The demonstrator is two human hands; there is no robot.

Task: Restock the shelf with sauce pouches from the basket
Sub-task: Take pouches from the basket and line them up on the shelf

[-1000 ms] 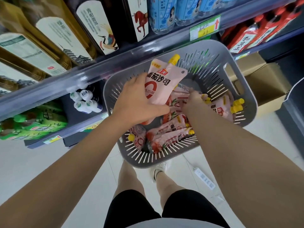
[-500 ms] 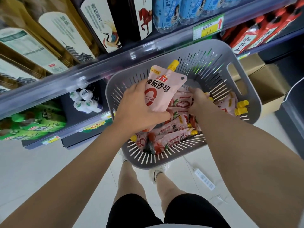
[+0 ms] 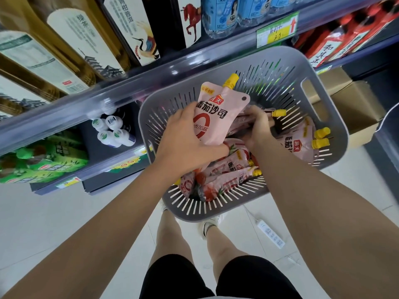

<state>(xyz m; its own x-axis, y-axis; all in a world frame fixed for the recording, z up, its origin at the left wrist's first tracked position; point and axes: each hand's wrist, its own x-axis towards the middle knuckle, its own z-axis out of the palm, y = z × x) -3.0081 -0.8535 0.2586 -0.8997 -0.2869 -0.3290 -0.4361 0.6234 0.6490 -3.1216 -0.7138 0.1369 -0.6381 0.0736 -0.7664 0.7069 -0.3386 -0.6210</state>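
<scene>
From the head view, the left hand (image 3: 183, 139) holds a pale pink sauce pouch with a yellow screw cap (image 3: 218, 117) upright above a grey slotted plastic basket (image 3: 194, 216). The thumb is curled across the pouch's lower front and the fingers are wrapped behind it, out of sight. Just beside it, the right hand (image 3: 257, 128) reaches into the basket with its fingers curled tightly round a second pink pouch (image 3: 239, 125), which lies edge-on with a yellow cap poking out past the knuckles. More pink pouches printed with tomatoes (image 3: 226, 180) lie heaped along the near side of the basket, and another few (image 3: 300, 141) lean against its right wall. The basket sits in front of a shelf fronted by a clear plastic rail (image 3: 108, 93) that carries a green and yellow price label (image 3: 277, 31). White-capped bottles (image 3: 112, 131) stand on the lower shelf. A white power strip (image 3: 271, 233) lies on the pale tiled floor near the person's feet.
</scene>
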